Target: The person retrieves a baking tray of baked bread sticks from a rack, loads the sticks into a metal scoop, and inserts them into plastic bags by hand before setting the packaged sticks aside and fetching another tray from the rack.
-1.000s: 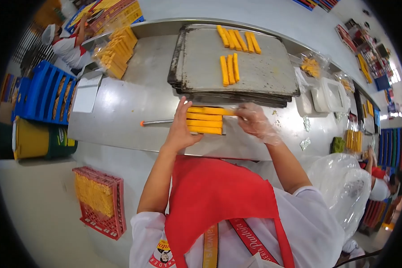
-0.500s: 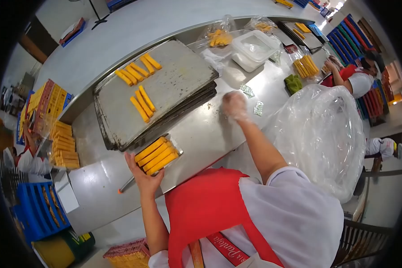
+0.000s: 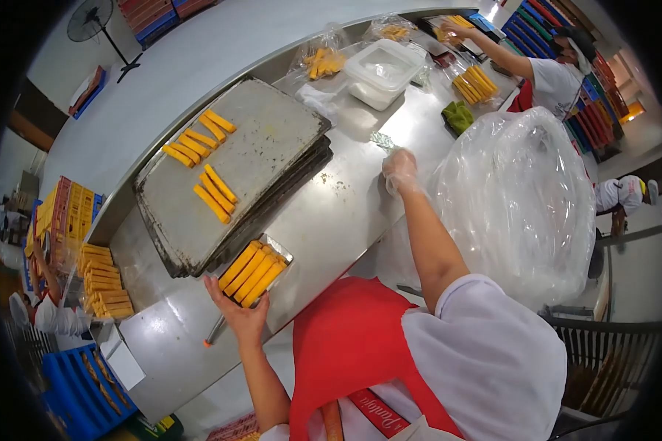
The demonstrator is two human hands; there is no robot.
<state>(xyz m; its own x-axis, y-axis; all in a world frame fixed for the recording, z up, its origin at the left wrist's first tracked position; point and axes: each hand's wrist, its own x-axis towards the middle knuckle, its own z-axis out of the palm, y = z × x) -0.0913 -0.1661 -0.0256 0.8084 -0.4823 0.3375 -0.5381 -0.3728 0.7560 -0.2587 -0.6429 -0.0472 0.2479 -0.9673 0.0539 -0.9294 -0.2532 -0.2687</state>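
My bare left hand (image 3: 239, 314) grips the near end of a small metal tray (image 3: 278, 250), thumb and fingers on opposite sides. Several yellow bread sticks (image 3: 251, 272) lie side by side in it. A thin rod with an orange tip (image 3: 208, 342) sticks out beside that hand. In a clear plastic glove, my right hand (image 3: 401, 170) is low over the steel table, fingers curled together at a small green-and-white packet (image 3: 382, 142). What lies under its palm is hidden.
Stacked baking sheets (image 3: 272, 110) carry more sticks. A lidded white tub (image 3: 379, 73), green cloth (image 3: 457, 116) and large clear plastic bag (image 3: 515, 206) are to the right. Bundled sticks (image 3: 103, 283) stand left. A co-worker's arm (image 3: 500, 55) reaches over the table's far end.
My right hand has come down and closed at the packets; one of the two seen earlier is now out of sight. My left hand stays on the tray. The view has shifted.
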